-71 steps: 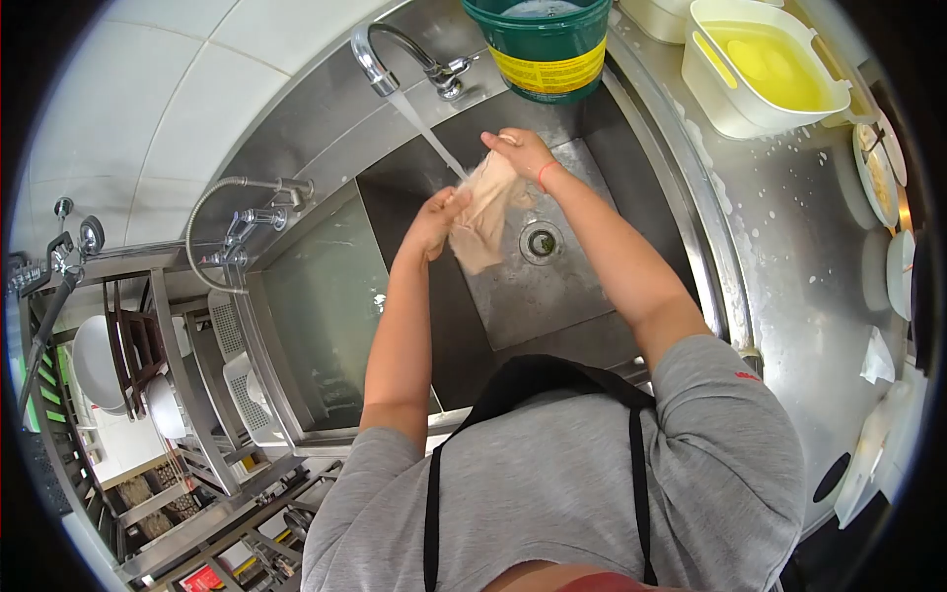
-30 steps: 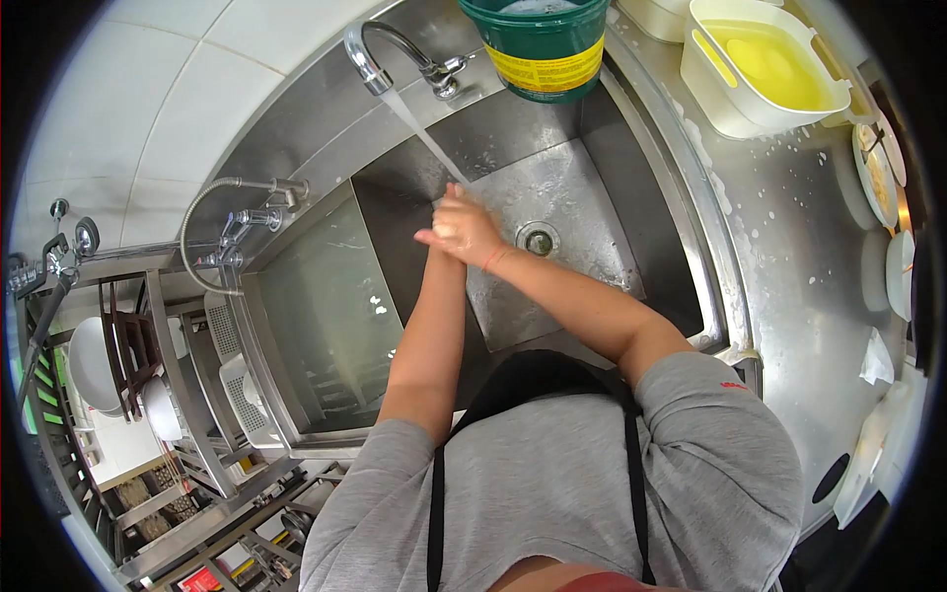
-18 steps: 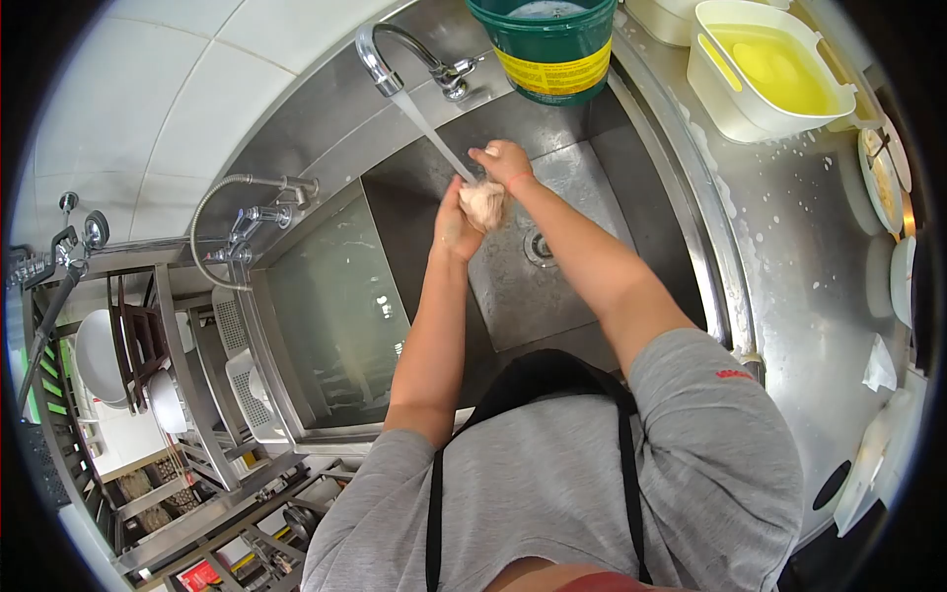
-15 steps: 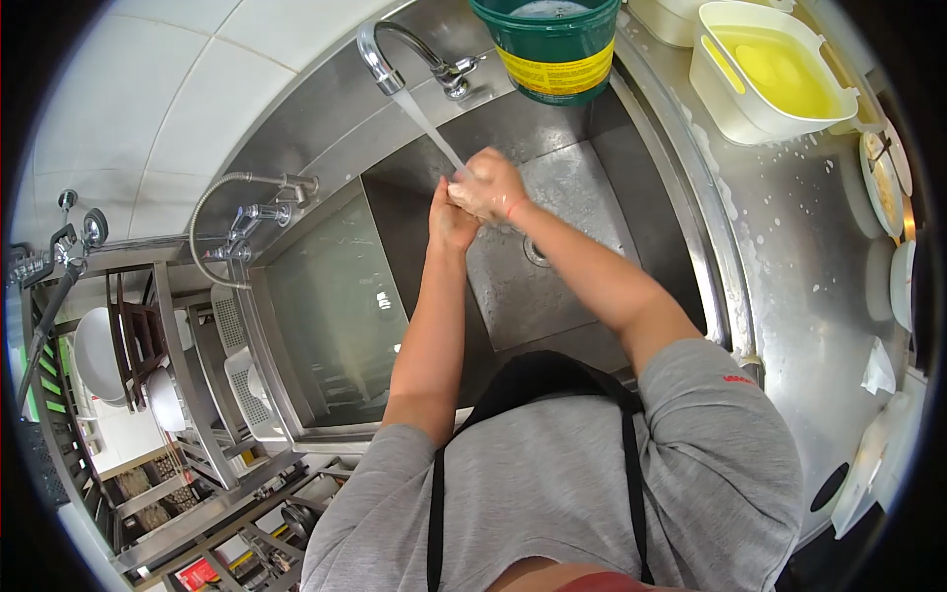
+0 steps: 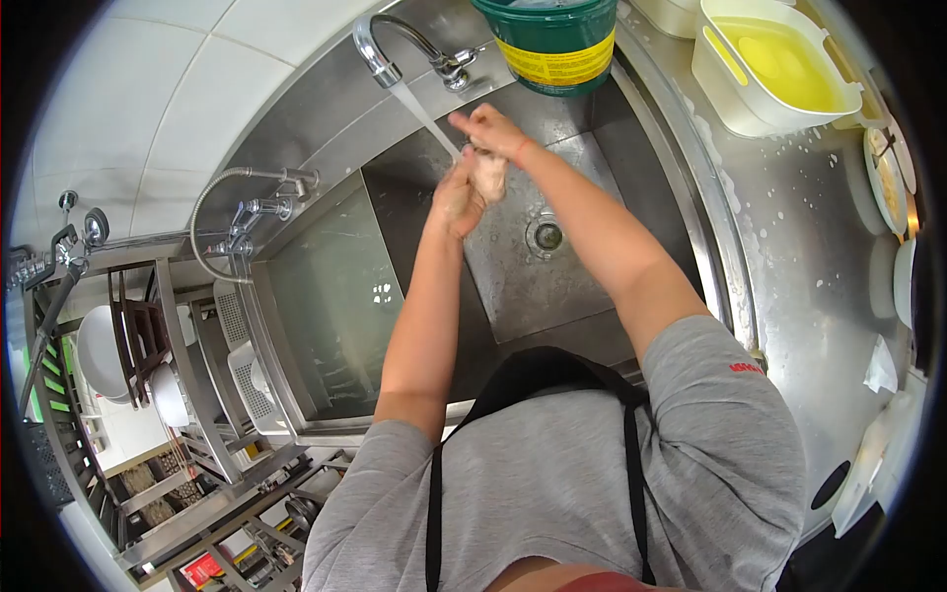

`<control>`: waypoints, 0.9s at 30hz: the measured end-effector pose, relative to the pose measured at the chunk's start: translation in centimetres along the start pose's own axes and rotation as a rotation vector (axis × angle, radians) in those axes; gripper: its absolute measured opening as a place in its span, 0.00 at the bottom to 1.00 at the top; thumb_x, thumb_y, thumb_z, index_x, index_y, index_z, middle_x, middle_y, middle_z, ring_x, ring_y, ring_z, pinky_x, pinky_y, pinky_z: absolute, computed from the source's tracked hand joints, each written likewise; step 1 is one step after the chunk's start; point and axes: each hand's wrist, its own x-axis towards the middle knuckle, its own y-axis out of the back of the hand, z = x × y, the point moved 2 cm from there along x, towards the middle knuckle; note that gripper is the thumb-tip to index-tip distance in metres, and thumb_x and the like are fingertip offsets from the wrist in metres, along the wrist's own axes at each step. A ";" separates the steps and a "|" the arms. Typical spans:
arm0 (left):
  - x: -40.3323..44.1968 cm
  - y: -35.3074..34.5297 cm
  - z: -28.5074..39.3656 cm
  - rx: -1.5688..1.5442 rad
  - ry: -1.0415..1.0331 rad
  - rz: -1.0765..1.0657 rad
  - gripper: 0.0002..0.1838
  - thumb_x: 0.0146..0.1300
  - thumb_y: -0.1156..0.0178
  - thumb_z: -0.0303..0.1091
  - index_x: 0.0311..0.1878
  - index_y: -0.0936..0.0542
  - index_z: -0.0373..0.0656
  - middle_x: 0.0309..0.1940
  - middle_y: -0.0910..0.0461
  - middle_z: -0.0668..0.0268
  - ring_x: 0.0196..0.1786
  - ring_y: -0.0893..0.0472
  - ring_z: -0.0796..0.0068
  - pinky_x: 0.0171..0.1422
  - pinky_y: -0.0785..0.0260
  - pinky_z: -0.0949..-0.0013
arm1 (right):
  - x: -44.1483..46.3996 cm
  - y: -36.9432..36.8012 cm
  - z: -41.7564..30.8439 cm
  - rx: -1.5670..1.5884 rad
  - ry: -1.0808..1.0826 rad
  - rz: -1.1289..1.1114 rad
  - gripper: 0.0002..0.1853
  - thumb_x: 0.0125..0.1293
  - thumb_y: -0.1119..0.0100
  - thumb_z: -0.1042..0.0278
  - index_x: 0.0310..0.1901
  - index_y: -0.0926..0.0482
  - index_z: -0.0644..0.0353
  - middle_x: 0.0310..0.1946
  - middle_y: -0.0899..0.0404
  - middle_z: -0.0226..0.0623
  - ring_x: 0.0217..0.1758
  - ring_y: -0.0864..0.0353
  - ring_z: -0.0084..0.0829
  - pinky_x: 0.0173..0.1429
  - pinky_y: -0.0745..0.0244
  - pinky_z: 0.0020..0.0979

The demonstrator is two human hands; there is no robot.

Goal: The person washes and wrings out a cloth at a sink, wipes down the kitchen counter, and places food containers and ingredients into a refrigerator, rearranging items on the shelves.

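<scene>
A crumpled pale beige cloth (image 5: 489,176) is bunched between my hands over the right sink basin (image 5: 538,296). My left hand (image 5: 458,197) is closed around its left side. My right hand (image 5: 491,132), with a thin red band at the wrist, presses on the cloth's upper end from above, its thumb side toward the tap. Water runs from the curved tap (image 5: 387,71) down onto the cloth and my left fingertips. Below and to the right of the cloth lies the basin's round drain (image 5: 545,235).
A green bucket (image 5: 557,49) with a yellow label stands behind the basin. White tub (image 5: 774,69) with yellow liquid sits on the right counter (image 5: 789,227), near plates. At left are a water-filled basin (image 5: 330,286), a second tap (image 5: 258,209) and racks with dishes.
My right hand has lifted off my left palm and moved up toward the tap, uncovering the cloth. Earlier the cloth hung spread between both hands; now it is bunched up.
</scene>
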 end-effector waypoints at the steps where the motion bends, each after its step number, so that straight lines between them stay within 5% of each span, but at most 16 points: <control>1: 0.1 -0.2 0.5 -0.001 0.000 0.000 0.17 0.68 0.55 0.42 0.51 0.32 0.39 0.48 0.27 0.60 0.48 0.25 0.67 0.51 0.30 0.62 | -1.2 0.8 -0.3 0.316 -0.136 -0.138 0.31 0.56 0.49 0.35 0.52 0.34 0.51 0.47 0.27 0.38 0.46 0.25 0.36 0.46 0.28 0.39; 2: 0.2 -0.5 1.2 0.035 -0.047 0.039 0.15 0.67 0.54 0.39 0.50 0.32 0.39 0.47 0.27 0.60 0.48 0.25 0.66 0.52 0.30 0.62 | -2.3 1.2 -0.3 0.634 -0.270 -0.275 0.35 0.57 0.50 0.34 0.60 0.41 0.47 0.54 0.33 0.35 0.50 0.27 0.33 0.48 0.28 0.39; 5: 0.5 -1.0 2.6 0.015 -0.088 0.147 0.12 0.66 0.53 0.33 0.49 0.32 0.37 0.46 0.27 0.59 0.49 0.26 0.65 0.54 0.31 0.62 | -4.8 0.7 0.4 0.922 -0.217 -0.531 0.40 0.58 0.53 0.33 0.65 0.55 0.44 0.58 0.42 0.31 0.55 0.32 0.31 0.51 0.29 0.40; 6: 1.1 -0.5 2.8 -0.017 -0.139 0.189 0.11 0.66 0.54 0.31 0.48 0.32 0.37 0.46 0.27 0.59 0.49 0.25 0.65 0.54 0.31 0.62 | -6.3 0.5 0.4 0.977 -0.208 -0.421 0.36 0.61 0.50 0.39 0.63 0.51 0.46 0.51 0.35 0.30 0.48 0.28 0.26 0.44 0.28 0.30; 9: 2.2 1.9 3.4 -0.029 -0.185 0.220 0.09 0.66 0.56 0.26 0.48 0.32 0.36 0.44 0.26 0.59 0.47 0.25 0.66 0.53 0.30 0.63 | -7.5 -1.0 2.2 0.712 -0.068 -0.444 0.30 0.63 0.49 0.47 0.61 0.47 0.47 0.44 0.31 0.27 0.40 0.28 0.20 0.35 0.31 0.24; 11: 2.1 3.1 4.1 0.084 -0.260 0.262 0.09 0.66 0.56 0.25 0.48 0.32 0.35 0.43 0.26 0.59 0.47 0.24 0.67 0.53 0.30 0.64 | -7.1 -1.2 3.9 0.799 -0.142 -0.361 0.21 0.64 0.48 0.53 0.55 0.37 0.50 0.40 0.30 0.24 0.33 0.30 0.16 0.30 0.36 0.20; 14: 0.4 3.8 5.3 0.164 -0.331 0.399 0.09 0.63 0.48 0.27 0.46 0.31 0.37 0.40 0.24 0.60 0.42 0.22 0.68 0.47 0.27 0.65 | -6.7 0.8 5.8 0.525 -0.108 -0.259 0.14 0.64 0.49 0.54 0.42 0.28 0.55 0.40 0.32 0.27 0.38 0.30 0.20 0.39 0.32 0.26; 17: -0.7 3.9 5.3 0.278 -0.354 0.562 0.07 0.60 0.44 0.28 0.42 0.27 0.39 0.33 0.23 0.64 0.33 0.21 0.73 0.40 0.26 0.70 | -6.1 1.7 6.9 0.234 -0.002 -0.017 0.17 0.62 0.47 0.53 0.46 0.28 0.56 0.47 0.33 0.35 0.48 0.30 0.29 0.49 0.31 0.32; 19: -0.4 4.1 4.7 0.616 -0.343 0.512 0.05 0.60 0.43 0.27 0.39 0.24 0.39 0.32 0.22 0.67 0.34 0.23 0.79 0.38 0.30 0.76 | -5.9 1.2 6.7 0.103 0.059 -0.088 0.19 0.61 0.46 0.53 0.48 0.29 0.55 0.51 0.35 0.38 0.52 0.32 0.33 0.53 0.32 0.34; 21: 0.1 3.5 3.8 0.596 -0.360 0.331 0.04 0.59 0.42 0.27 0.37 0.22 0.39 0.31 0.22 0.69 0.33 0.25 0.82 0.37 0.33 0.78 | -6.7 0.6 4.7 -0.030 0.117 -0.163 0.20 0.60 0.44 0.54 0.50 0.29 0.55 0.55 0.38 0.41 0.56 0.35 0.37 0.57 0.34 0.35; 23: 0.1 1.5 3.5 0.836 -0.246 0.085 0.05 0.60 0.44 0.28 0.39 0.23 0.40 0.33 0.22 0.67 0.35 0.24 0.80 0.39 0.32 0.77 | -8.3 0.3 1.3 0.283 0.241 -0.136 0.20 0.59 0.42 0.59 0.50 0.29 0.59 0.58 0.41 0.39 0.56 0.33 0.36 0.59 0.35 0.33; 25: 0.3 1.0 3.2 0.848 -0.170 0.077 0.08 0.58 0.41 0.28 0.41 0.24 0.40 0.35 0.22 0.67 0.37 0.25 0.80 0.41 0.33 0.77 | -7.3 0.5 1.4 0.386 0.275 -0.158 0.16 0.59 0.41 0.60 0.45 0.28 0.60 0.50 0.32 0.36 0.47 0.29 0.28 0.51 0.31 0.29; 27: 0.1 1.1 3.1 0.734 -0.341 0.166 0.10 0.56 0.38 0.30 0.41 0.23 0.40 0.33 0.23 0.69 0.35 0.25 0.81 0.41 0.33 0.77 | -6.1 1.2 2.3 0.248 0.143 -0.128 0.11 0.58 0.42 0.63 0.38 0.26 0.61 0.33 0.25 0.33 0.33 0.28 0.24 0.41 0.32 0.25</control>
